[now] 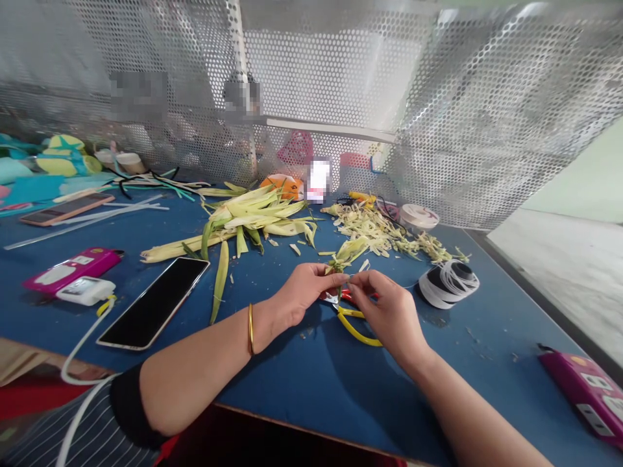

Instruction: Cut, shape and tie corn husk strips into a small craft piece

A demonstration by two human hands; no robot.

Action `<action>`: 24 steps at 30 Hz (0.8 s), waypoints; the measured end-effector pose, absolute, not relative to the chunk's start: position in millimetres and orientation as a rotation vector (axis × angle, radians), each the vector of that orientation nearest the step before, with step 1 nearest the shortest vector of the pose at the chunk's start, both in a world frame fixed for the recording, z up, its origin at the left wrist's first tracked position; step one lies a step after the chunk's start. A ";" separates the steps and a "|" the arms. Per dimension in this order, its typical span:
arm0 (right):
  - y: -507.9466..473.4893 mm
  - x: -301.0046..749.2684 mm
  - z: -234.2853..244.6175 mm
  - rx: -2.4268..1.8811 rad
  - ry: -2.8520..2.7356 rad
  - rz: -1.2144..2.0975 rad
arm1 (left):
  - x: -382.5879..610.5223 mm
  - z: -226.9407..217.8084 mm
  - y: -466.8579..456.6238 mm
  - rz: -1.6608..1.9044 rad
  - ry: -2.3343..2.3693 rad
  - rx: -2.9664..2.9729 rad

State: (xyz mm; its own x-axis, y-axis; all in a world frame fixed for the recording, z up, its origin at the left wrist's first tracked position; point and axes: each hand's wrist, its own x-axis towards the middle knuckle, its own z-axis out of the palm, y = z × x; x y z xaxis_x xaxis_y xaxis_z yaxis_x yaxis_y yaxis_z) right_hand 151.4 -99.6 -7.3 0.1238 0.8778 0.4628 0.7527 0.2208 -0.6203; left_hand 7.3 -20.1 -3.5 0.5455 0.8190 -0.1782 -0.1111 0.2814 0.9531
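Observation:
My left hand (304, 292) pinches a small bundle of pale green corn husk (348, 253) between thumb and fingers, its leafy end pointing away from me. Close beside it, the thumb and fingertips of my right hand (387, 308) are pressed together on a thin white thread (403, 285). This thread seems to run toward a spool of white thread (445, 285) lying at the right. Beneath both hands lies a pair of scissors with yellow and red handles (363, 334), partly hidden by my right hand.
Long husks (248, 214) are heaped behind my left hand, and a pile of curled husk pieces (370, 227) sits behind my right. At left lie a black-screened phone (156, 301) and a magenta device (73, 269). A perforated metal screen (331, 71) borders the blue table (287, 383).

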 end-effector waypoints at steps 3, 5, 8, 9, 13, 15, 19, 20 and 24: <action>-98.9 152.0 -5.0 -1.556 -1.573 0.316 | 6.7 -3.5 -18.3 0.745 0.818 1.076; -98.8 152.2 -3.8 -1.566 -1.561 0.324 | 6.8 -2.9 -17.9 0.756 0.838 1.045; -99.1 152.0 -2.8 -1.580 -1.575 0.295 | 7.1 -1.6 -18.5 0.761 0.839 1.018; -99.3 151.8 -2.5 -1.584 -1.583 0.286 | 7.2 -1.2 -18.9 0.760 0.834 1.012; -99.4 150.7 -1.6 -1.597 -1.600 0.241 | 7.8 -0.3 -20.2 0.740 0.812 1.031; -99.1 150.1 -2.2 -1.600 -1.606 0.214 | 8.3 -0.6 -20.5 0.749 0.812 1.075; -98.8 149.2 -4.7 -1.582 -1.659 0.171 | 9.1 -1.6 -20.3 0.856 0.833 1.184; -98.8 149.1 -4.9 -1.575 -1.667 0.183 | 9.1 -1.8 -20.0 0.870 0.835 1.199; -98.5 149.0 -3.7 -1.554 -1.539 0.401 | 8.3 -2.0 -18.9 0.827 0.841 1.176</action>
